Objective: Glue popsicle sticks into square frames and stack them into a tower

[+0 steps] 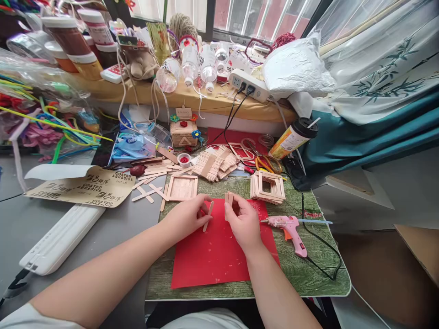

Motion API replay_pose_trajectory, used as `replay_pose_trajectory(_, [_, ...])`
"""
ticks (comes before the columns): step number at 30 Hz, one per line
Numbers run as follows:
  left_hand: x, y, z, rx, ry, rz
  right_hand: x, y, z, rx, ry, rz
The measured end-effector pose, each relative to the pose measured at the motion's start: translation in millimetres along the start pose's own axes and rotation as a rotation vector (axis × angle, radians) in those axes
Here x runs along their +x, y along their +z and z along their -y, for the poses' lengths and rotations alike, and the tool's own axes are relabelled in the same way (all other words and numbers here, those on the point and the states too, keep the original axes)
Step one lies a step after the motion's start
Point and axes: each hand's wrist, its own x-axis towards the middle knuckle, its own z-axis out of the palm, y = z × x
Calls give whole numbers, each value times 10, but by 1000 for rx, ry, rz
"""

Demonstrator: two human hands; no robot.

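Between the thumb and fingers of my left hand (192, 215) is a single popsicle stick (208, 216), tilted over a red sheet (212, 256). My right hand (244, 221) is closed around a few popsicle sticks (228, 198), whose ends poke up above the thumb; how many is hidden. Beyond my left hand lies a square panel of sticks (183, 187) with a raised border. A stacked square frame of sticks (267, 186) stands past my right hand. To the right rests a pink hot glue gun (288, 230) with a clear glue stick in its back.
Loose sticks (147, 192) and stick panels (209, 165) lie at the back, near orange-handled scissors (269, 164). A drink cup (291, 139) stands back right. Sandpaper (85, 186) covers part of a white lamp-like bar (63, 237) at left. The glue gun's black cord loops along the right edge.
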Motion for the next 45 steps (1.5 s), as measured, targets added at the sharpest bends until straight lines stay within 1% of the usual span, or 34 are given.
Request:
replay_pose_trajectory(2, [-11, -4, -25, 165, 94, 1, 3, -6, 20, -145, -63, 21])
replay_pose_trajectory(5, [-16, -48, -12, 372, 224, -17, 30, -9, 48, -341, -185, 109])
replay_pose_trajectory(8, [-2, -128, 35, 483, 292, -60, 69, -10, 32, -373, -222, 154])
replay_pose_trajectory(10, [10, -176, 57, 529, 379, -64, 82, -8, 4, -340, -192, 139])
replay_pose_trajectory(12, [16, -194, 62, 546, 496, -12, 71, -3, -8, -315, -167, 101])
replay_pose_trajectory(14, [13, -175, 55, 533, 563, 39, 29, -8, 31, -312, -158, 36])
replay_pose_trajectory(17, [-3, -120, 42, 510, 559, 35, -61, -67, 203, -285, -139, -50])
replay_pose_trajectory(20, [-18, -94, 40, 501, 565, 14, -102, -181, 381, -257, -121, -71])
replay_pose_trajectory(22, [-22, -98, 42, 497, 581, 8, -69, -248, 411, -295, -98, -66])
replay_pose_trajectory(24, [-23, -106, 48, 487, 594, 8, -15, -281, 355, -392, -95, -15])
replay_pose_trajectory(25, [-23, -108, 53, 481, 597, 7, 5, -284, 307, -466, -124, 19])
replay_pose_trajectory(28, [-21, -94, 78, 475, 592, 1, -10, -263, 173, -697, -285, 14])
replay_pose_trajectory(30, [-22, -74, 94, 488, 584, -2, -67, -249, 136, -790, -344, 6])
replay_pose_trajectory(34, [-33, -45, 89, 517, 579, 12, -160, -242, 116, -890, -341, 63])
replay_pose_trajectory(37, [-47, -37, 54, 527, 558, 15, -184, -225, 71, -896, -301, 90])
replay_pose_trajectory(40, [-57, -25, 31, 526, 538, -6, -192, -204, 36, -813, -273, 116])
replay_pose_trajectory(43, [-65, -10, 30, 538, 526, -21, -160, -227, 44, -742, -273, 74])
replay_pose_trajectory(45, [-69, -2, 31, 545, 519, -26, -109, -271, 72, -735, -256, 36])
